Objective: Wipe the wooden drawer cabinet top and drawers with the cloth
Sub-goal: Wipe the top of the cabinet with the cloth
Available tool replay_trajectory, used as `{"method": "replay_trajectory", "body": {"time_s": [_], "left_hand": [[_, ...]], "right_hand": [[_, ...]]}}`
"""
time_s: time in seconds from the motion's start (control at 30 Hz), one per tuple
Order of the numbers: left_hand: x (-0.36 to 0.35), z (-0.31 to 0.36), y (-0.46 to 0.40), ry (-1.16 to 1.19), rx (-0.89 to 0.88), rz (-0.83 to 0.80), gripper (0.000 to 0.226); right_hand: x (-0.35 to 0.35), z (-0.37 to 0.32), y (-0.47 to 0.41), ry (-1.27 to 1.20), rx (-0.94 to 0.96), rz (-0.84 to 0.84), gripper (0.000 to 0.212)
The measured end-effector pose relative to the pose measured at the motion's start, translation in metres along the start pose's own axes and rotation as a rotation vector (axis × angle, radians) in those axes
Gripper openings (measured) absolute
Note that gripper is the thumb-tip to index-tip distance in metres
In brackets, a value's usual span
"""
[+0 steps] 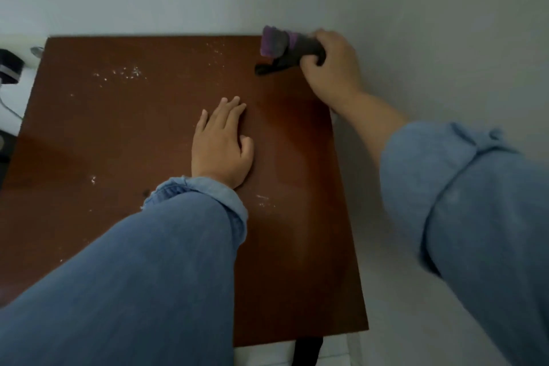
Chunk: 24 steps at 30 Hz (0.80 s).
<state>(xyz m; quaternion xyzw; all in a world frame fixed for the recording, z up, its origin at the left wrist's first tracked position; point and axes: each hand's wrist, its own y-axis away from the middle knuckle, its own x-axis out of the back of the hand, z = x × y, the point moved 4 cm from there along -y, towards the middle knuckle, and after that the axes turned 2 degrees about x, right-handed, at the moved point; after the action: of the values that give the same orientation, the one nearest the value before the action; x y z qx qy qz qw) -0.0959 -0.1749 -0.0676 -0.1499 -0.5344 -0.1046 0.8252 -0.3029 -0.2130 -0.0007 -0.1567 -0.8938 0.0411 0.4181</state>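
R hand: fist closed round a bunched dark cloth w/ purple patch, at the far right corner of the cabinet top, close to the wall. Cloth's lower fold touches the wood; upper part sticks up off the surface. Wrist bent, forearm reaching out over the right edge, blue sleeve pushed up.

L hand: flat, palm down, fingers together & extended, holding nothing. Rests approx mid-top, slightly toward the right edge; looks like bracing. Sleeve cuff rolled at wrist.

Progress (judgement): early. White specks/crumbs lie scattered toward the far left, a few near the far edge centre, more by the left edge & just in front of L wrist. Strip along the right edge looks cleaner, poss. wiped, can't confirm. Most of top left to do.

Drawers: not in view, state unknown, presumably not started.

Beyond left edge: dark object w/ cable, unidentifiable.
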Motion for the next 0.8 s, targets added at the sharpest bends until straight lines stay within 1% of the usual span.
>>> {"method": "replay_trajectory", "body": {"time_s": [0.07,0.13,0.27,0.37,0.5,0.63,0.8], "left_hand": [[0.000,0.000,0.000,-0.002,0.010,-0.004,0.058],[-0.001,0.000,-0.002,-0.010,0.021,-0.010,0.058],[-0.001,0.000,-0.002,-0.012,0.032,-0.016,0.059],[0.000,0.000,-0.002,-0.014,0.029,-0.015,0.060],[0.000,0.001,-0.002,-0.006,0.024,-0.013,0.061],[0.000,0.000,-0.002,0.003,0.016,-0.003,0.059],[-0.002,-0.001,-0.002,0.013,0.001,0.007,0.059]], "right_hand": [[-0.006,0.010,-0.036,0.070,0.026,-0.033,0.033],[-0.014,0.023,-0.066,0.104,0.006,-0.048,0.041],[-0.034,0.046,-0.084,0.176,-0.042,-0.114,0.045],[-0.047,0.054,-0.073,0.130,-0.029,-0.106,0.052],[-0.048,0.052,-0.061,0.155,-0.033,-0.099,0.052],[-0.044,0.048,-0.023,0.121,-0.048,-0.066,0.056],[-0.032,0.034,0.036,0.078,-0.022,-0.008,0.045]]}}
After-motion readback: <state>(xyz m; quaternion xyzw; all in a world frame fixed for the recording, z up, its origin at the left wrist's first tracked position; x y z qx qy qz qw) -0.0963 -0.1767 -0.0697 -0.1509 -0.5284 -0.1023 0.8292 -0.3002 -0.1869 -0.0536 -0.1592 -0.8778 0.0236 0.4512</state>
